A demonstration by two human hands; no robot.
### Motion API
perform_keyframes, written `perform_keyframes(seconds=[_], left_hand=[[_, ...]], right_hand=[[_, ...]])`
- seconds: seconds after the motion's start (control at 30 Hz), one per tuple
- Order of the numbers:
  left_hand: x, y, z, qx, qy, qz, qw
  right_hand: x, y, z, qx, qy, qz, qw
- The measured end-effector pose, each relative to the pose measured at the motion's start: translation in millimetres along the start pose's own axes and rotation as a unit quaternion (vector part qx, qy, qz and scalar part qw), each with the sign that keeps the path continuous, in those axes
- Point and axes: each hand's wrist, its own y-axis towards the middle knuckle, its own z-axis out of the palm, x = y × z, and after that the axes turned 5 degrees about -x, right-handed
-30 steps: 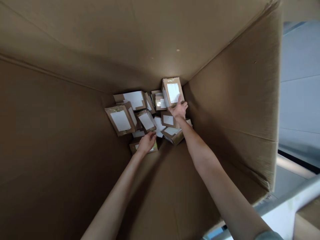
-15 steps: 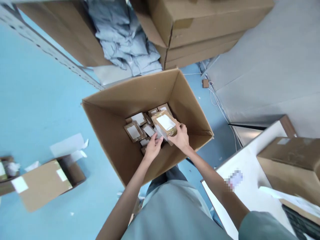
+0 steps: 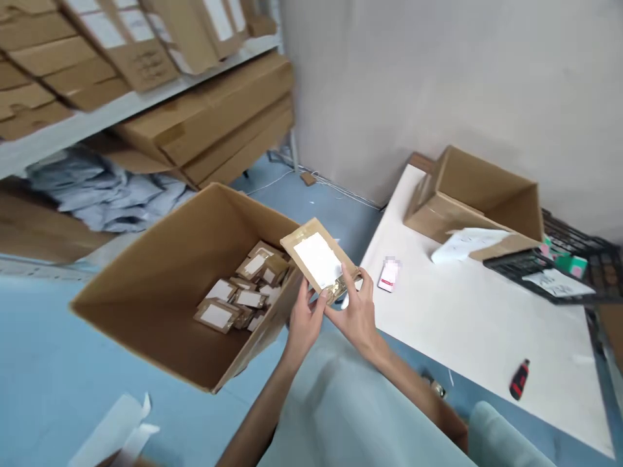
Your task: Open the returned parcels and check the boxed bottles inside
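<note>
Between both hands I hold a small flat cardboard box [image 3: 291, 245] with a white label and shiny clear tape on its near end. My left hand [image 3: 305, 321] grips its lower left corner, and my right hand [image 3: 355, 311] grips the lower right edge, thumb and fingers pressed on it. The box is tilted and stands just past the right rim of a large open carton [image 3: 146, 259]. Inside that carton lie several similar small labelled boxes [image 3: 217, 316], heaped toward its right side.
Right of me a white table [image 3: 438, 324] carries an open carton [image 3: 491, 188], a phone [image 3: 389, 274], a black and red tool [image 3: 520, 379] and a black crate [image 3: 540, 275]. A shelf [image 3: 121, 107] with cartons and grey bags [image 3: 111, 188] rises at the left.
Both hands have lifted the small box out of the large carton and past its right rim. My view has turned right, toward the white table.
</note>
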Motion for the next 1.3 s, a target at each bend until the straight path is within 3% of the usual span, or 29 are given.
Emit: perform_keyframes(seconds=[0.23,0.4,0.5,0.6,0.67,0.73,0.93,1.13,1.3], left_hand=[[2,-17,184.9,0.173,-0.010,0.012,0.985],[21,-20,302.2,0.278,0.089,0.015,0.956],[35,-22,350.3,0.303,0.150,-0.003,0.941],[50,-26,369.0,0.303,0.167,-0.015,0.938],[60,-30,363.1,0.302,0.155,-0.026,0.940],[71,-33,344.3,0.287,0.142,-0.041,0.947],[92,-31,244.8,0.189,0.104,-0.067,0.974],[103,-19,134.5,0.060,0.054,-0.088,0.993],[116,-8,57.6,0.010,0.010,-0.111,0.994]], right_hand=[[-150,-65,-92,-0.126,-0.027,0.135,0.982],[-246,-105,-115,-0.201,-0.064,0.239,0.948],[-293,-120,-115,-0.180,-0.054,0.305,0.933],[-320,-133,-115,-0.115,-0.037,0.331,0.936],[-325,-141,-118,-0.095,-0.044,0.323,0.941],[-323,-146,-122,-0.097,-0.057,0.302,0.947],[-293,-122,-118,-0.070,-0.029,0.186,0.980],[-234,-69,-62,0.051,0.017,0.062,0.997],[-163,-33,2,0.156,0.036,0.000,0.987]])
